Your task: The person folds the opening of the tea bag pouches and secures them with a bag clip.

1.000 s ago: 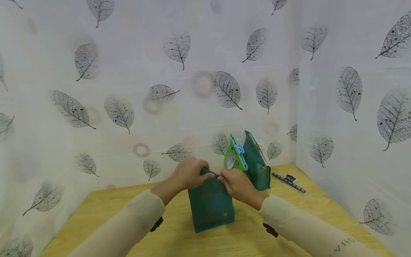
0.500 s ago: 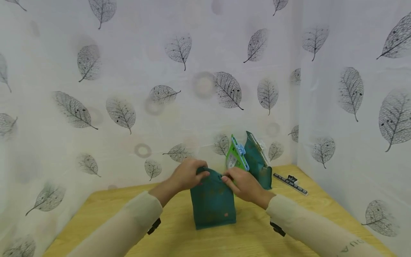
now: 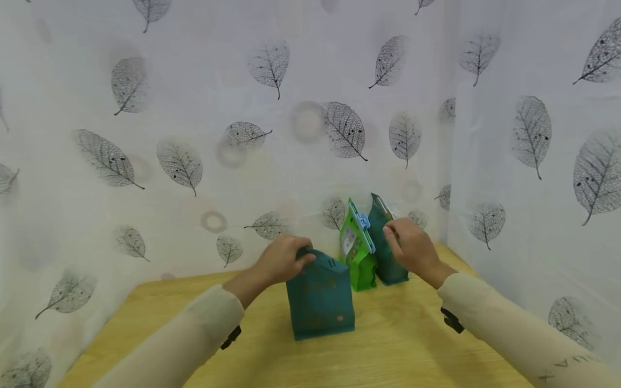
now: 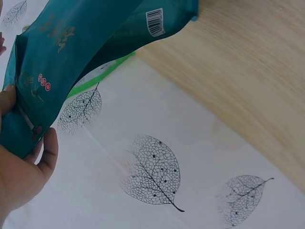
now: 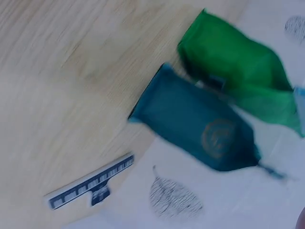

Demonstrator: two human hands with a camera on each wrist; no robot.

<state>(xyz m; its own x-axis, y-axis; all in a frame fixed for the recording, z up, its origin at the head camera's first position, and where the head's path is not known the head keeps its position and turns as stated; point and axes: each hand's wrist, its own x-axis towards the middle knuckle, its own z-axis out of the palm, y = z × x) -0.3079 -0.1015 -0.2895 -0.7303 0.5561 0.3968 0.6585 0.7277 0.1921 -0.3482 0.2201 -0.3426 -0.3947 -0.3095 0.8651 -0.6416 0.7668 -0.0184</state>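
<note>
My left hand (image 3: 278,261) pinches the top edge of a teal stand-up bag (image 3: 320,302), its base on the table. In the left wrist view, thumb and fingers lie on either side of the bag's top. My right hand (image 3: 414,250) is in the air in front of the rear teal bag (image 3: 388,264), its fingers loosely curled with nothing visible in them. A long sealing clip (image 5: 93,183) with a piano-key pattern lies on the table in the right wrist view; in the head view the right hand and arm hide it.
Beside the rear teal bag stands a green bag (image 3: 361,275), its top held by a light blue clip (image 3: 364,223). A pale clip sits on the rear teal bag's top. Leaf-printed curtains (image 3: 218,178) border the wooden table (image 3: 388,345) behind and at right.
My right hand has let go of the front bag's top and moved right, toward the rear teal bag. The left hand keeps its pinch. The bag's top has unfolded somewhat.
</note>
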